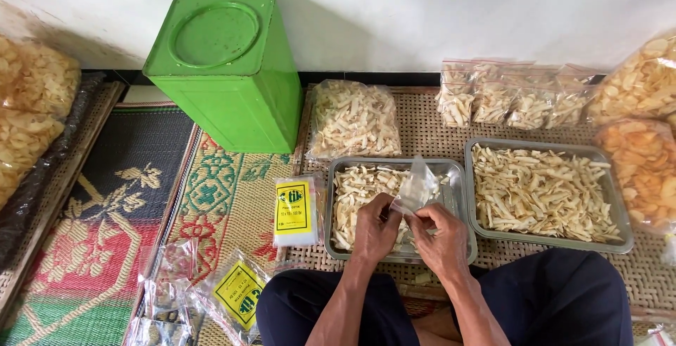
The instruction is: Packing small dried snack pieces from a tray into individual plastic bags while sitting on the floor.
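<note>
Nearest, the person sits cross-legged in dark trousers [563, 297] on a woven floor mat [232, 205]. To the near left lie clear plastic packets with yellow labels [236, 291]. Just above the knees, the left hand [375, 232] and the right hand [440, 237] each pinch an edge of a small clear plastic bag [417, 187], held over the near rim of a metal tray [458, 177] of pale cracker strips [355, 194]. Left of that tray stands a pack of plastic bags with a yellow label [294, 212]. To the right sits a second metal tray [620, 219], heaped with the same strips. Farther off lie a filled clear bag of strips [352, 119] and a row of small filled zip bags [514, 96]; a green metal tin [229, 68] stands against the wall.
</note>
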